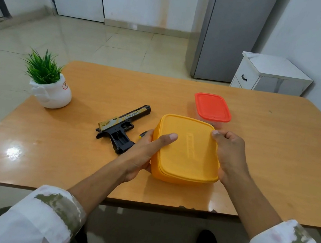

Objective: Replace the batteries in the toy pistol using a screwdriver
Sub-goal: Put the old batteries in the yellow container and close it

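Beside the left grip [141, 154] lies the toy pistol [122, 128].

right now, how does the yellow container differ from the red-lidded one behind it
The yellow container is opaque yellow all over; the red-lidded container has a clear body under a red lid. The yellow container is gripped by the left hand and right hand; the red-lidded container stands untouched. The yellow container looks larger, though it is also nearer. Both are lidded, rounded-square plastic boxes.
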